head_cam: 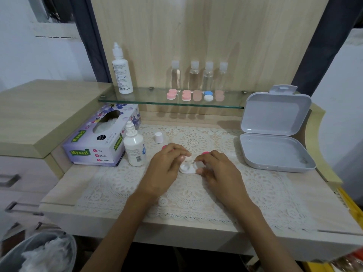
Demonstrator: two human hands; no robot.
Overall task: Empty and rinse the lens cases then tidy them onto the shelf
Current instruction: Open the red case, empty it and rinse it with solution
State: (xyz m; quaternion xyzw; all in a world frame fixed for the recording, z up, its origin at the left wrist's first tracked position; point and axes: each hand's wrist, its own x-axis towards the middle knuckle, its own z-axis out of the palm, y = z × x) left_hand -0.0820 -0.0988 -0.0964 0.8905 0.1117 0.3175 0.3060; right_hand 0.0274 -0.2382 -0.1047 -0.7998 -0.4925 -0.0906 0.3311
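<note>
Lens case (186, 169): white plastic, two round wells, both uncapped, on the lace mat (196, 193) at the centre of the desk (304, 203). Left hand (165, 167): fingers curled, grip pinching a small white wad (188, 155) above the left well. Right hand (220, 171): thumb and forefinger pinch the right well. Pink caps (205, 153) lie just behind the hands. Left edge: uncapped white bottle (134, 148) beside a carton (94, 146) printed "Mysoft Soft Facial Tissue". Right edge: grey hinged plastic box (275, 154), standing open. The glass shelf (157, 102) carries closed cases (186, 96).

We see a home vanity corner, lace mat (110, 185) on our wooden desk (64, 183), tissue box (94, 146) at ten o'clock, glass shelf (149, 98) with toiletry bottles (194, 75) at twelve, drawers (23, 173) at nine.
</note>
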